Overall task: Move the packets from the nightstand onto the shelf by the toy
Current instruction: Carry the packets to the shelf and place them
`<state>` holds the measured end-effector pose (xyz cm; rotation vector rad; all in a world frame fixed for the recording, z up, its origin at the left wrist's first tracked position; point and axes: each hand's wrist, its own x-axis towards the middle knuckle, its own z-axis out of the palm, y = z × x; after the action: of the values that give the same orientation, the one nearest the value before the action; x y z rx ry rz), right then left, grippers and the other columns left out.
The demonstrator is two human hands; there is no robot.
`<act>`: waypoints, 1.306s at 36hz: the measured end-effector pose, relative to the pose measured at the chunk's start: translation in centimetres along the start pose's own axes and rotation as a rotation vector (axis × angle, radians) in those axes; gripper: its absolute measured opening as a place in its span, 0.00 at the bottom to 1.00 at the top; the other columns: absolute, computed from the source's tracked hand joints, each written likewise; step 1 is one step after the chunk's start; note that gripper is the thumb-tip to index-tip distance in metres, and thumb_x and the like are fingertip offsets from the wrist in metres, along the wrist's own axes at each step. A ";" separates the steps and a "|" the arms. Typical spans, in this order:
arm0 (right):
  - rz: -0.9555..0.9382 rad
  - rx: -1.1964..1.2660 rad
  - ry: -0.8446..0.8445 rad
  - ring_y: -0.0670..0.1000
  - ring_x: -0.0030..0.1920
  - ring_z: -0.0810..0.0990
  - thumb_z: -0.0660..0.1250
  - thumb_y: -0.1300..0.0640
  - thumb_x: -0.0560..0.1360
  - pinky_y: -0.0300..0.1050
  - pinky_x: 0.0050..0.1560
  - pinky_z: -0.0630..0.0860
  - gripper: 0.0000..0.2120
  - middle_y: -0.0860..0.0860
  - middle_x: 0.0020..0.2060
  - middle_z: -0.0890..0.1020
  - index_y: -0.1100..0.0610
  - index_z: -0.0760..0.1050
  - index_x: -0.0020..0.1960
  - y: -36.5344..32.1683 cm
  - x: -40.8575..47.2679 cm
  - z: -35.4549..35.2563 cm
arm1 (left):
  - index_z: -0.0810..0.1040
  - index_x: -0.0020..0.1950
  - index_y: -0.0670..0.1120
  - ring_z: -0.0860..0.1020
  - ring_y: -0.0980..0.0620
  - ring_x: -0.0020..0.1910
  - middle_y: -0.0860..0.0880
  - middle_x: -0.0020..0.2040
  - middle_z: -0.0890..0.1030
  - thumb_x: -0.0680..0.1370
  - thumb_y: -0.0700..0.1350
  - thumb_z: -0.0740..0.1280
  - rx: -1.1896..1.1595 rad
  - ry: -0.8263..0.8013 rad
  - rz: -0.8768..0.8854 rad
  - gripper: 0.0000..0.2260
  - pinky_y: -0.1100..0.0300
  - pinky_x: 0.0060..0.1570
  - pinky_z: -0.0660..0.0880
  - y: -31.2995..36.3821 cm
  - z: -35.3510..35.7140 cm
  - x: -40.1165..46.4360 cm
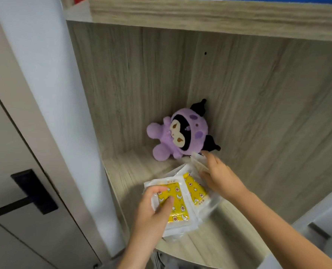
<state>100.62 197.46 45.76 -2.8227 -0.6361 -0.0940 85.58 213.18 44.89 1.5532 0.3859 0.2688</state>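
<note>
Pale wood shelf (122,171), purple plush toy (177,133) slumped in the back corner. My left hand (151,208) grips a stack of yellow-patterned packets (180,208) at the shelf's 6 o'clock edge. My right hand (219,177) pinches a pale packet (198,162) just beside the toy, at its 4 o'clock.

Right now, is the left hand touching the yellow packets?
Touching. The head view shows the left hand with thumb and fingers curled over the yellow packets.
</note>
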 end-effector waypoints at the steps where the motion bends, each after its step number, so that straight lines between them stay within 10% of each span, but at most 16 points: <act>1: -0.001 -0.025 0.013 0.61 0.61 0.75 0.58 0.58 0.79 0.50 0.52 0.73 0.28 0.55 0.70 0.67 0.56 0.53 0.76 -0.1 -0.1 0.2 | 0.78 0.47 0.50 0.80 0.64 0.37 0.55 0.48 0.81 0.75 0.39 0.70 0.009 -0.006 -0.005 0.07 0.68 0.39 0.77 0.0 -0.1 0.0; 5: -0.069 -0.293 0.053 0.55 0.67 0.72 0.56 0.61 0.80 0.48 0.52 0.75 0.28 0.54 0.71 0.66 0.55 0.51 0.77 -0.2 -0.1 1.3 | 0.77 0.47 0.51 0.79 0.64 0.36 0.53 0.48 0.81 0.75 0.40 0.70 0.031 -0.043 -0.018 0.06 0.71 0.37 0.75 0.0 -0.3 0.3; 10: -0.119 -0.239 0.063 0.54 0.41 0.82 0.54 0.39 0.78 0.41 0.39 0.70 0.20 0.50 0.39 0.85 0.45 0.80 0.56 -0.1 0.0 0.1 | 0.77 0.48 0.52 0.79 0.66 0.37 0.52 0.49 0.80 0.76 0.41 0.69 0.038 -0.095 -0.034 0.06 0.71 0.37 0.74 -0.3 -0.8 0.6; 15: 0.206 -0.012 0.081 0.61 0.46 0.80 0.66 0.56 0.70 0.48 0.44 0.77 0.09 0.56 0.43 0.84 0.53 0.82 0.49 -0.4 -0.3 -2.0 | 0.76 0.46 0.56 0.82 0.56 0.45 0.54 0.50 0.81 0.76 0.44 0.70 0.065 -0.137 -0.050 0.07 0.60 0.47 0.79 -0.9 -1.1 1.0; 21: 0.293 -0.235 -0.047 0.62 0.49 0.79 0.64 0.52 0.75 0.45 0.44 0.75 0.09 0.56 0.46 0.82 0.55 0.78 0.49 -0.8 -0.6 -1.6 | 0.77 0.45 0.60 0.82 0.47 0.46 0.54 0.46 0.82 0.70 0.50 0.70 0.038 -0.137 -0.031 0.07 0.48 0.51 0.79 -0.9 -1.1 1.1; 26: 0.288 -0.223 -0.107 0.63 0.52 0.78 0.63 0.47 0.76 0.47 0.45 0.73 0.17 0.58 0.50 0.80 0.56 0.71 0.59 -1.8 -1.4 -1.4 | 0.77 0.46 0.55 0.83 0.55 0.45 0.54 0.49 0.82 0.75 0.44 0.71 0.020 -0.149 -0.039 0.06 0.55 0.49 0.80 -1.3 -1.3 1.2; 30: 0.260 -0.291 -0.162 0.63 0.52 0.78 0.59 0.64 0.75 0.49 0.44 0.73 0.05 0.60 0.51 0.79 0.59 0.67 0.50 -1.8 -1.7 -1.1 | 0.77 0.47 0.53 0.82 0.54 0.44 0.52 0.50 0.82 0.75 0.42 0.70 0.021 -0.150 -0.017 0.07 0.57 0.47 0.79 -1.1 -1.3 1.2; 36: 0.305 -0.351 -0.280 0.61 0.56 0.78 0.59 0.67 0.76 0.49 0.49 0.74 0.12 0.60 0.55 0.77 0.63 0.71 0.58 -1.9 -0.9 -1.3 | 0.77 0.48 0.53 0.82 0.55 0.42 0.52 0.49 0.82 0.76 0.41 0.70 0.002 -0.154 -0.036 0.07 0.58 0.45 0.79 -1.0 -1.3 1.0; 44: 0.191 -0.417 0.047 0.57 0.58 0.70 0.65 0.62 0.73 0.46 0.48 0.71 0.17 0.54 0.60 0.72 0.58 0.74 0.62 -2.0 -2.2 -0.2 | 0.76 0.50 0.57 0.81 0.56 0.40 0.54 0.47 0.81 0.77 0.37 0.65 -0.006 -0.247 -0.075 0.14 0.66 0.39 0.77 0.0 -1.6 0.7; 47: 0.146 -0.038 0.345 0.56 0.51 0.75 0.69 0.55 0.73 0.44 0.49 0.69 0.17 0.52 0.53 0.78 0.55 0.76 0.60 -1.5 -3.7 -2.1 | 0.75 0.53 0.58 0.77 0.62 0.35 0.55 0.46 0.80 0.75 0.32 0.62 -0.027 -0.298 -0.006 0.20 0.71 0.35 0.73 0.6 -1.3 0.6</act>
<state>96.66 196.68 47.73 -2.7788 -0.3532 -0.5563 85.66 214.60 45.53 1.5371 0.1524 0.0357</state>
